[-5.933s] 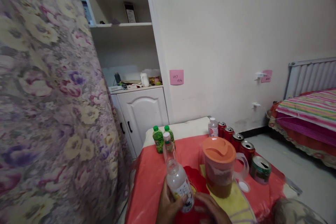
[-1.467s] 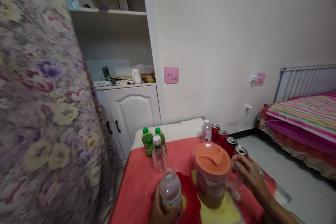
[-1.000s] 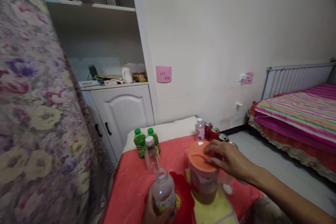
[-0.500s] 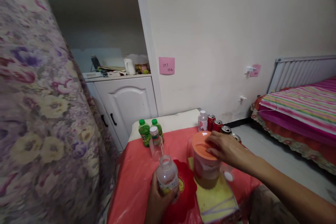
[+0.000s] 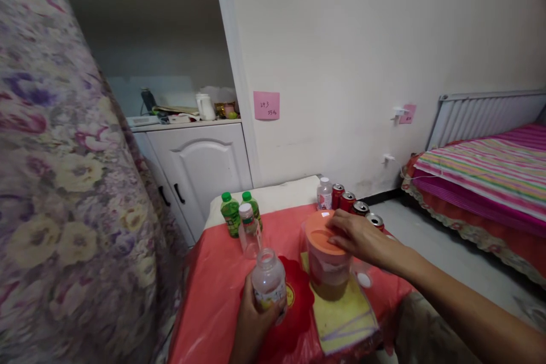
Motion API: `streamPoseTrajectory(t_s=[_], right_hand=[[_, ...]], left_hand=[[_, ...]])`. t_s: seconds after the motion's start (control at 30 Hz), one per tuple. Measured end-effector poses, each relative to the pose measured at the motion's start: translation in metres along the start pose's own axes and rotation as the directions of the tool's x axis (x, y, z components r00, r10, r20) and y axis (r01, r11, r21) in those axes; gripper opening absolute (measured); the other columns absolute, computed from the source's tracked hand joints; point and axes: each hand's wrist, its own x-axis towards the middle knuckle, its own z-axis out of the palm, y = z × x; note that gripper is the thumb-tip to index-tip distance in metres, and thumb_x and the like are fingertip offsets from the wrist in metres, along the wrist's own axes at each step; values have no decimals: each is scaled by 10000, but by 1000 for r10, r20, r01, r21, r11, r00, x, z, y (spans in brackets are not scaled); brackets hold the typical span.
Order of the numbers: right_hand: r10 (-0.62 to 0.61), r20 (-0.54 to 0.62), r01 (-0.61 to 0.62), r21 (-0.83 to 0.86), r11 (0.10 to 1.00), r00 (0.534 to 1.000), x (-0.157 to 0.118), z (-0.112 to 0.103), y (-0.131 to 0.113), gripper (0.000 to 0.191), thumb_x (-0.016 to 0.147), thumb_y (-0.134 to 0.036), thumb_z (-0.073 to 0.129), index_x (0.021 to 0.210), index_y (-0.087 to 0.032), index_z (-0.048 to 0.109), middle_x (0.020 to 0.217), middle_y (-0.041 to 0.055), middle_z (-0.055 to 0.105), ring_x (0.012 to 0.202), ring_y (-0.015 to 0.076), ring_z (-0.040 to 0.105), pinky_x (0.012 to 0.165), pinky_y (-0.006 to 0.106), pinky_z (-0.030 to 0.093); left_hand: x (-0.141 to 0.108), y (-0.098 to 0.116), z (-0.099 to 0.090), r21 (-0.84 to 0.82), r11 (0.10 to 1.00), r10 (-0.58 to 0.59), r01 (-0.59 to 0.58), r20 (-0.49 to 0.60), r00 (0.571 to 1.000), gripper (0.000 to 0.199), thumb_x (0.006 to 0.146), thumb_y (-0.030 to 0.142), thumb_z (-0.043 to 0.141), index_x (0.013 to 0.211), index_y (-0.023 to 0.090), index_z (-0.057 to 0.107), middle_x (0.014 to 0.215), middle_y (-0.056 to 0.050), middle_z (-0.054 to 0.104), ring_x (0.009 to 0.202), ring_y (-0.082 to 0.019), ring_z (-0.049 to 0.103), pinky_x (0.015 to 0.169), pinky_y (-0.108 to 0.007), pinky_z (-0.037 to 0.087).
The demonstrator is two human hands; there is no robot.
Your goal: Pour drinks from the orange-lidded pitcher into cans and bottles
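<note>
In my left hand (image 5: 256, 315) is an uncapped clear plastic bottle (image 5: 268, 278) with a printed label, held upright above a red scalloped plate (image 5: 294, 324). My right hand (image 5: 352, 236) rests on top of a clear plastic jug (image 5: 328, 270), its fingers bent onto the orange lid (image 5: 318, 233). The lid sits on the jug, and brownish liquid shows low inside. Under the jug lies a yellow cloth (image 5: 345, 318). A white cap (image 5: 364, 280) lies just right of the jug.
Two green bottles (image 5: 230, 215) and a clear bottle (image 5: 248, 233) with a white cap stand at the left. A labelled bottle (image 5: 325, 194) and several drink cans (image 5: 347, 201) line the back right. A red cover (image 5: 205, 296) lies over the table. A bed (image 5: 490, 176) is at right.
The whole view has shifted slightly, so things appear a little further left. Both hands keep their holds on the bottle and the lid.
</note>
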Motion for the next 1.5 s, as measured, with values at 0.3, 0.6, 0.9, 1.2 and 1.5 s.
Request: streamPoseTrajectory(t_s=[0.3,0.6,0.9,1.2,1.5], right_hand=[[2,-507,129,223,966,862,-37,13,20,249,983,-269,581,1227,-242,619,1195,97,637,1127,249,608,960,387,486],[537,-447,-126,674,728,715,-79,84,55,344,905,-501,649,1115,-228,656,1104,93,691,1034,279,637,884,382,513],[580,-280,-39,879,476,765,-57,104,62,513,796,-690,648,671,-195,602,547,-32,489,489,133,414,466,257,324],[619,-339,60,903,426,708,-41,104,53,471,838,-579,648,579,-236,455,536,-60,346,490,125,265,469,280,215],[587,-351,67,891,448,729,-42,73,52,470,838,-569,648,597,-254,396,560,-66,303,503,139,264,479,294,239]], left_hand=[[2,9,-3,-1,999,-45,45,13,999,705,501,374,882,1110,192,576,982,-86,768,946,-336,741,787,-371,611],[2,1,1,-42,998,-49,49,-2,999,739,524,360,880,1172,211,557,1009,-79,767,945,-325,745,752,-347,615],[3,-8,0,-115,993,-34,34,3,999,756,525,361,895,1175,203,543,1027,-95,772,915,-317,746,753,-360,607],[6,-11,-1,-148,989,-8,5,-19,1000,770,500,385,886,1172,201,558,1017,-88,773,895,-313,744,742,-358,602],[2,1,-4,-148,989,-6,13,47,999,761,572,332,859,1237,190,517,1104,-110,752,970,-318,737,788,-363,604]])
